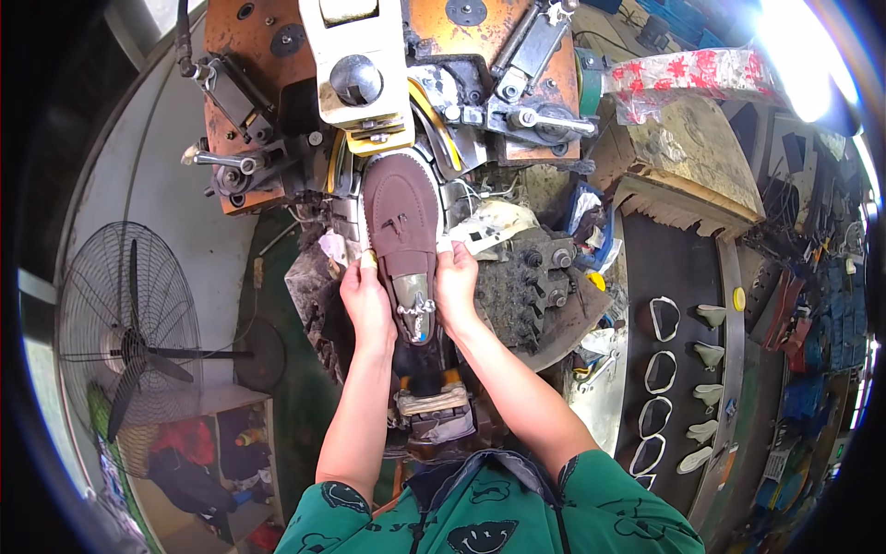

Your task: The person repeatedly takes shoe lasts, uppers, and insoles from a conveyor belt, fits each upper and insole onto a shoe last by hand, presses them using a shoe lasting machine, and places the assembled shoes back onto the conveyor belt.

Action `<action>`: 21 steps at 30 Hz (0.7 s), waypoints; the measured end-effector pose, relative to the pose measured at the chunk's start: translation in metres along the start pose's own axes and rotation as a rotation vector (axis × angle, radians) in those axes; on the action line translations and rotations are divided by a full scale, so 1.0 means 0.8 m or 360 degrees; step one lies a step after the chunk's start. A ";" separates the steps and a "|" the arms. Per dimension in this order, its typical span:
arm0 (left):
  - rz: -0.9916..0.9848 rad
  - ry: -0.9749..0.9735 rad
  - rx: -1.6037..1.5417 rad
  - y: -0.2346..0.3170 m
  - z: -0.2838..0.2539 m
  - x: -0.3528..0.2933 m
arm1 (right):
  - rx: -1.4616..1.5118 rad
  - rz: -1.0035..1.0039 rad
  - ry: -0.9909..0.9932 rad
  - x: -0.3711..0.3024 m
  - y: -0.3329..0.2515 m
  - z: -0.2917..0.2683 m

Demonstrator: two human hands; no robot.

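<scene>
A brown loafer upper [401,205] with a tassel and stitched toe seam sits over a greenish shoe last [415,300], toe pointing away from me. Its toe end lies under the white head [355,78] of a machine, between curved metal jaws. My left hand [367,300] is closed on the left side of the loafer near its middle, with a yellow covering on a fingertip. On the opposite side my right hand [456,282] grips the edge, with something white at its fingertips. The undersides of both grips are hidden.
Orange machine plates [268,83] with clamps and levers flank the head. A caged fan [129,346] stands at left above a shelf [221,462]. Right, a dark belt [678,314] carries several white-rimmed ovals and pale shoe-shaped pieces. A wooden box [688,157] stands beyond it.
</scene>
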State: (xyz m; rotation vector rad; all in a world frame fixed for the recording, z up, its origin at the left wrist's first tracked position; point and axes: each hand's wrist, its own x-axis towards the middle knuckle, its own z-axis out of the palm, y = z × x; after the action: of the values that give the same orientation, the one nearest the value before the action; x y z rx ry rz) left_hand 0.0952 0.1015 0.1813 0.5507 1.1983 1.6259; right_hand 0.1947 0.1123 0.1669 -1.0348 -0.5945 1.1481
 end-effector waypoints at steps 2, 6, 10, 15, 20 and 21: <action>0.0007 0.0011 -0.0016 0.000 -0.003 0.005 | 0.0064 0.0049 0.0009 0.002 0.001 0.001; -0.0047 0.0017 -0.0140 -0.011 -0.004 0.008 | 0.0258 0.0134 -0.0031 0.006 0.004 -0.005; -0.0140 -0.0006 -0.0208 -0.008 -0.001 0.006 | 0.0419 0.0262 -0.0120 0.007 0.005 -0.015; -0.0194 -0.0036 -0.0160 0.005 -0.002 0.003 | 0.0521 0.0257 -0.0065 -0.001 -0.006 -0.003; -0.0129 -0.0070 -0.0085 0.003 -0.013 0.009 | 0.0524 0.0292 -0.0105 -0.001 -0.007 -0.007; -0.0137 -0.0044 -0.0041 0.005 -0.006 0.004 | 0.0410 0.0194 -0.0060 0.004 0.006 -0.019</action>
State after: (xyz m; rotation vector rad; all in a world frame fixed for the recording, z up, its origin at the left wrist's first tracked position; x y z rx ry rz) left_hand 0.0884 0.1024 0.1823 0.4968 1.1641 1.5539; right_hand 0.2063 0.1103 0.1557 -0.8381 -0.4045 1.3159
